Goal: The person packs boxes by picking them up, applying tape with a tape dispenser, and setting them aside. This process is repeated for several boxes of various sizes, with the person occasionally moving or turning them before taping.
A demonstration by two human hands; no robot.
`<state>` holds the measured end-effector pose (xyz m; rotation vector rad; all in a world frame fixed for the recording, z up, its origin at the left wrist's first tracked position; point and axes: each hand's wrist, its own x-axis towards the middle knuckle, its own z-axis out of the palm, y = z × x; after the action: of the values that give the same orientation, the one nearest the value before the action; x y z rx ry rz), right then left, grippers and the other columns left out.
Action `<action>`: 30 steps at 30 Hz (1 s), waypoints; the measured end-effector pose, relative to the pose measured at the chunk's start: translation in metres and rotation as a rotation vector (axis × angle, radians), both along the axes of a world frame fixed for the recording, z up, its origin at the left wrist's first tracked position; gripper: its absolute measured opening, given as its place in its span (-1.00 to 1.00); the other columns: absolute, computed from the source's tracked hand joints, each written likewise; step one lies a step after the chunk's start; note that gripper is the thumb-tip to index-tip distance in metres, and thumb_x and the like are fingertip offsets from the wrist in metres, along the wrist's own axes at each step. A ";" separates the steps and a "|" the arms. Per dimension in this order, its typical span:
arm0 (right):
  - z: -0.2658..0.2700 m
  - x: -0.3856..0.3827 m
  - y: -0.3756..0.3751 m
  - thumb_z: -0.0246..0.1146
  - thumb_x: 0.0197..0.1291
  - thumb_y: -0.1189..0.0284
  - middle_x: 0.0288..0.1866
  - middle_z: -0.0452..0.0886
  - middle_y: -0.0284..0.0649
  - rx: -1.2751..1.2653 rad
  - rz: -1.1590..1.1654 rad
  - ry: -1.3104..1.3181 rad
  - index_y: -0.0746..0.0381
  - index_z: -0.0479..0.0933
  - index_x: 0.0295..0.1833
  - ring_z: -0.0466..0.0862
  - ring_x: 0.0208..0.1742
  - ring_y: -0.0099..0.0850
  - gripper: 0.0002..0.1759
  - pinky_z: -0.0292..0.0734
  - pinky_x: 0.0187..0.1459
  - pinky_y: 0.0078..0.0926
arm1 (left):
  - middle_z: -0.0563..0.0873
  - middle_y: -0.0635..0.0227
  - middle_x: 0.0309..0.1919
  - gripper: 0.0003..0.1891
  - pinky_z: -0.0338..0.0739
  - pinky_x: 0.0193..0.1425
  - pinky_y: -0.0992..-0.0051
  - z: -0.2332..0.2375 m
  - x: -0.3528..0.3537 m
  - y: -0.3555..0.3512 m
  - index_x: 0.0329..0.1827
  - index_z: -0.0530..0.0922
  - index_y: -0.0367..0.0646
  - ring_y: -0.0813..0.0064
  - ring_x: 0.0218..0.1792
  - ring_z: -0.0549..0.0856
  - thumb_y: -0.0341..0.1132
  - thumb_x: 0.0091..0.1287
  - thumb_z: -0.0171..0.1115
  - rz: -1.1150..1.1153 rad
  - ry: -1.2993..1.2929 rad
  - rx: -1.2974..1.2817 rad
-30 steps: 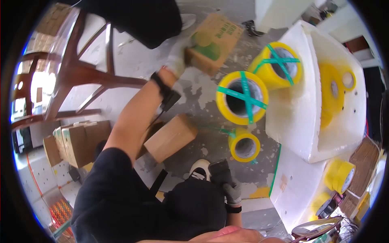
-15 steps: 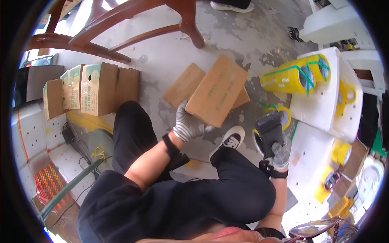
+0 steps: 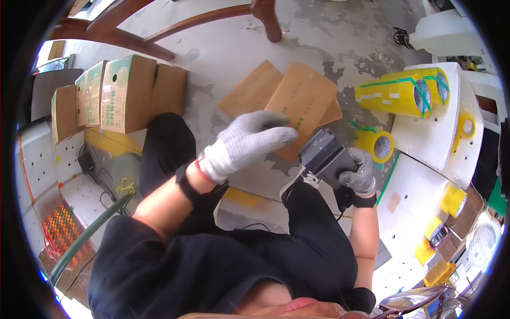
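My left hand, in a grey-white knit glove, is raised over the near end of a flattened cardboard carton. Its fingers are stretched out with nothing between them, and they overlap the carton in this view. That carton has faint green print and lies across other brown cardboard pieces on the floor. My right hand, also gloved, grips the handle of a black handheld device with a ribbed, blocky head. The head points toward the carton's near right corner; a thin cord hangs below the grip.
Printed cartons stand in a row at left. Shrink-wrapped yellow tape rolls lie at right beside white foam blocks, with a loose tape roll on the floor. A wooden chair leg stands at the far side.
My left hand has let go of the upper carton, which now lies lower on the other cardboard. My right hand has brought the black device leftward and turned its head toward the carton.
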<state>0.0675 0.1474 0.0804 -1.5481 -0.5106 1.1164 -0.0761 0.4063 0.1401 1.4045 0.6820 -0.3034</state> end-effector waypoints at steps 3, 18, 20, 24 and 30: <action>0.003 0.009 0.014 0.58 -0.38 0.05 -0.69 0.38 -0.36 0.017 0.085 -0.112 0.25 0.44 -0.59 0.38 -0.61 -0.53 -0.44 0.25 -0.54 -0.51 | 0.67 0.36 -0.22 -0.59 0.50 -0.18 0.62 -0.022 0.009 -0.002 0.09 0.55 -0.30 0.65 -0.31 0.60 -0.21 0.28 0.25 0.009 -0.108 -0.214; 0.071 0.040 0.066 0.55 -0.33 0.10 -0.63 0.48 -0.25 -0.303 0.312 -0.335 0.28 0.48 -0.53 0.50 -0.58 -0.49 -0.49 0.38 -0.49 -0.48 | 0.65 0.36 -0.55 -0.87 0.48 -0.41 0.63 -0.044 0.001 0.012 -0.30 0.63 -0.32 0.60 -0.54 0.59 -0.39 0.27 0.27 0.517 -0.076 0.064; 0.077 0.066 0.039 0.53 -0.33 0.19 -0.60 0.48 -0.24 -0.440 0.382 -0.379 0.26 0.48 -0.53 0.49 -0.55 -0.48 -0.57 0.36 -0.46 -0.51 | 0.63 0.39 -0.55 -0.83 0.48 -0.42 0.64 -0.059 -0.004 0.036 -0.31 0.62 -0.31 0.62 -0.56 0.57 -0.34 0.26 0.29 0.689 -0.088 0.119; 0.044 0.069 0.009 0.50 -0.29 0.23 -0.63 0.42 -0.27 -0.364 0.348 -0.494 0.25 0.47 -0.53 0.41 -0.55 -0.47 -0.61 0.32 -0.44 -0.49 | 0.62 0.40 -0.55 -0.82 0.48 -0.43 0.63 -0.083 0.002 0.049 -0.32 0.62 -0.31 0.64 -0.56 0.55 -0.33 0.27 0.28 0.579 0.034 0.117; 0.002 0.059 0.002 0.43 -0.33 0.11 -0.52 0.42 -0.18 -0.522 0.316 -0.333 0.22 0.48 -0.42 0.35 -0.34 -0.15 -0.54 0.22 -0.18 -0.26 | 0.70 0.34 -0.42 -0.80 0.52 -0.28 0.56 -0.152 0.013 0.005 -0.23 0.64 -0.30 0.58 -0.43 0.60 -0.31 0.29 0.24 0.393 0.026 0.126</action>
<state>0.1269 0.1498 0.0821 -2.1857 -0.7473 1.3053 -0.0631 0.4115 -0.0115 1.3519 0.9932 0.0324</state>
